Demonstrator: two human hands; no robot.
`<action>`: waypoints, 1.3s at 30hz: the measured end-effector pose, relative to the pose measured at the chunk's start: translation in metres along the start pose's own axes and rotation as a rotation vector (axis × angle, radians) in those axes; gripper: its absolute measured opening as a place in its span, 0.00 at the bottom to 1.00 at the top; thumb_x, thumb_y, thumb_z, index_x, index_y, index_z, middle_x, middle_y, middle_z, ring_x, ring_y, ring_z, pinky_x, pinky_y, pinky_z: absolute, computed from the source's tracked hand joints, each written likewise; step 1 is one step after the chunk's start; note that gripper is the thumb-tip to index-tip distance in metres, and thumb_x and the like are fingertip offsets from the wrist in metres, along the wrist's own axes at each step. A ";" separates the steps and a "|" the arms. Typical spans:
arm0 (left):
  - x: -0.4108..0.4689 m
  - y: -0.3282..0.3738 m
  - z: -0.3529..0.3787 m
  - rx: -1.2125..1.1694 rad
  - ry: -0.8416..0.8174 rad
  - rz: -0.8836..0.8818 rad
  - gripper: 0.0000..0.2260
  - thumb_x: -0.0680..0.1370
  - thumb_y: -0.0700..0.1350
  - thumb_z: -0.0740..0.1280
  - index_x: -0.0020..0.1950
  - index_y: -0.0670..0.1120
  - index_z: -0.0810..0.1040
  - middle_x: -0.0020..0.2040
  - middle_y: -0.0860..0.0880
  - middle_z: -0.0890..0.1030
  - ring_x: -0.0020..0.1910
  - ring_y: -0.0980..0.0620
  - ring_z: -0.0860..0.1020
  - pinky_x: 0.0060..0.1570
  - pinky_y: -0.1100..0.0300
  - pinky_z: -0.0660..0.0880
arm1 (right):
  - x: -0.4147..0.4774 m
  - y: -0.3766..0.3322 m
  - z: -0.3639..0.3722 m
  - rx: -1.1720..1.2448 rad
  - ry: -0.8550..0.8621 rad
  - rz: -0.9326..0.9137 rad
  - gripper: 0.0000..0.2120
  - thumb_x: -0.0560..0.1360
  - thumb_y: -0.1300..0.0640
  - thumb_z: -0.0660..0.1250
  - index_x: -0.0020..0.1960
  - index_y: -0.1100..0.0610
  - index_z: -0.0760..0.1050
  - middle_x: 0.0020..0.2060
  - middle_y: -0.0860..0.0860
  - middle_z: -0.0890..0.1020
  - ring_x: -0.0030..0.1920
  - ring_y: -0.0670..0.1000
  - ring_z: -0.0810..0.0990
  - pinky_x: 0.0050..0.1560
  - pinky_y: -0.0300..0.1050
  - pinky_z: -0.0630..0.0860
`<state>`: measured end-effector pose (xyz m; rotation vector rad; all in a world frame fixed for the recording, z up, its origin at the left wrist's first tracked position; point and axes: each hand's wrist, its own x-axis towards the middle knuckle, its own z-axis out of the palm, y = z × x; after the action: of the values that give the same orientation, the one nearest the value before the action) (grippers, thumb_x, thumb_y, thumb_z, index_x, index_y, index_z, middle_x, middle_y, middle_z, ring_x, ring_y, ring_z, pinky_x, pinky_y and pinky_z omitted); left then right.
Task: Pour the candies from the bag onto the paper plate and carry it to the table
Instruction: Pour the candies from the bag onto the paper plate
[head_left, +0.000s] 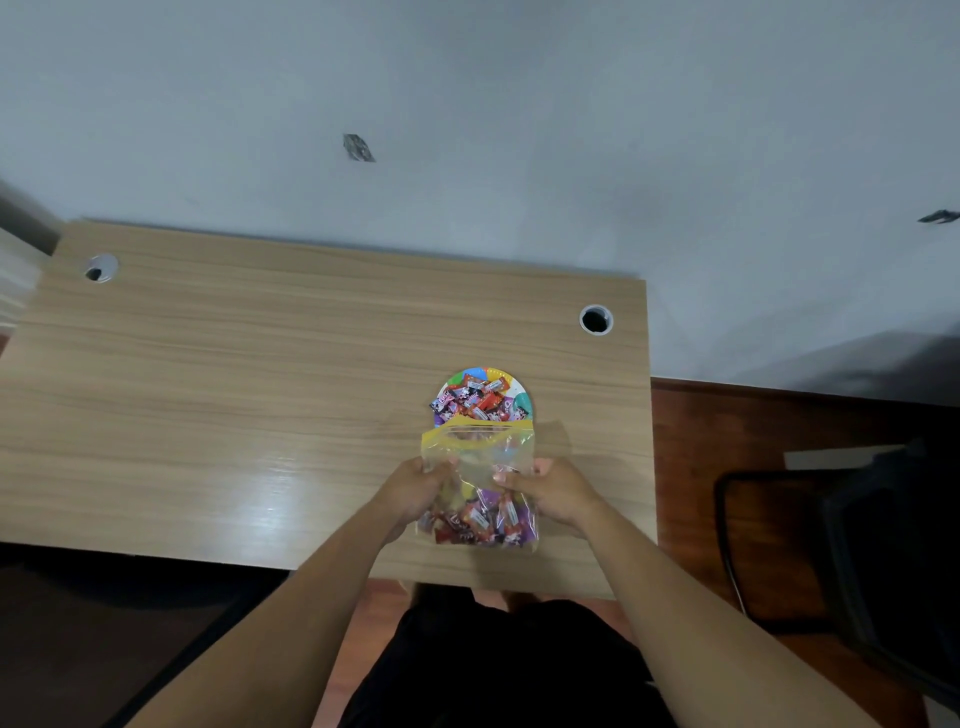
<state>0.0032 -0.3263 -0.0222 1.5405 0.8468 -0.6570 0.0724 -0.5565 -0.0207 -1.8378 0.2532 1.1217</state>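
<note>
A clear zip bag (480, 467) with a yellow top strip hangs over the near half of a colourful paper plate (523, 399). My left hand (415, 486) grips the bag's left side and my right hand (553, 488) grips its right side. Wrapped candies (480, 525) in red, purple and white lie bunched at the bag's bottom end, nearest to me. More candies (475, 399) lie heaped on the far half of the plate. The bag's open mouth points away from me, toward that heap.
The plate rests on a light wooden desk (260, 395) set against a pale wall. Two round cable holes (596, 319) (100, 269) sit near its far corners. A dark chair (852, 551) stands on the red-brown floor at the right.
</note>
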 end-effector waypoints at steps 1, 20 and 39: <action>-0.001 0.000 0.000 -0.001 -0.006 0.002 0.23 0.85 0.56 0.68 0.56 0.34 0.85 0.51 0.35 0.89 0.39 0.47 0.82 0.43 0.57 0.77 | 0.001 0.002 0.000 -0.002 0.008 -0.006 0.11 0.75 0.48 0.80 0.40 0.50 0.81 0.36 0.44 0.85 0.33 0.42 0.81 0.33 0.35 0.72; -0.021 0.004 -0.009 -0.064 -0.064 0.053 0.13 0.82 0.58 0.72 0.56 0.50 0.86 0.58 0.42 0.90 0.57 0.34 0.87 0.46 0.53 0.80 | -0.024 -0.017 0.008 0.111 0.021 0.044 0.23 0.77 0.31 0.70 0.65 0.44 0.81 0.52 0.44 0.91 0.55 0.56 0.90 0.56 0.54 0.84; -0.066 0.048 -0.084 -0.422 0.220 0.504 0.19 0.81 0.56 0.69 0.59 0.43 0.89 0.56 0.42 0.91 0.62 0.43 0.88 0.67 0.47 0.81 | -0.040 -0.112 0.013 0.270 -0.045 -0.256 0.09 0.83 0.50 0.72 0.55 0.52 0.89 0.56 0.59 0.90 0.54 0.54 0.87 0.57 0.53 0.86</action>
<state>-0.0003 -0.2547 0.0708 1.3701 0.6647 0.0601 0.1076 -0.4970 0.0763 -1.5545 0.1310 0.9019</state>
